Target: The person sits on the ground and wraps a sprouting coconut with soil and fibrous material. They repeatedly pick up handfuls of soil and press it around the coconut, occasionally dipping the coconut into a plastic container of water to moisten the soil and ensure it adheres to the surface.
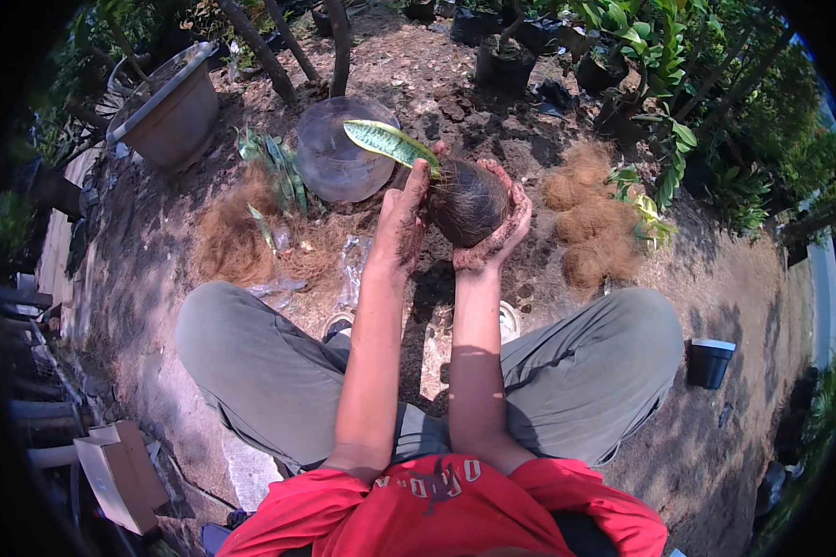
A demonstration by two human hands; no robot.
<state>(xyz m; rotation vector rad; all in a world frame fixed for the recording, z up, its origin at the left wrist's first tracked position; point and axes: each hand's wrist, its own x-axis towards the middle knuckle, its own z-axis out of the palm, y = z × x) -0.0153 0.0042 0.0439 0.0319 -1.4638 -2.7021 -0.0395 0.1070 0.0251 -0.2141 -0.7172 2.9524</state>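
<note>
A dark round root ball (468,203) wrapped in brown fibre is held between both hands in front of me. A variegated snake plant leaf (389,143) sticks out of it to the upper left. My left hand (405,212), soiled, presses on the ball's left side near the leaf's base, thumb up. My right hand (505,219), also muddy, cups its right side and underside. Left of the ball stands a clear round plastic tub (345,150). Loose coconut fibre (235,226) lies at the left beside cut snake plant leaves (282,170). Several fibre balls (592,216) lie at the right.
A large plastic planter (171,115) stands tilted at the upper left. Potted plants (505,66) line the far side. Clear plastic wrap (353,268) lies before my feet. A small black pot (710,365) stands beside my right knee; a cardboard box (122,473) is at the lower left.
</note>
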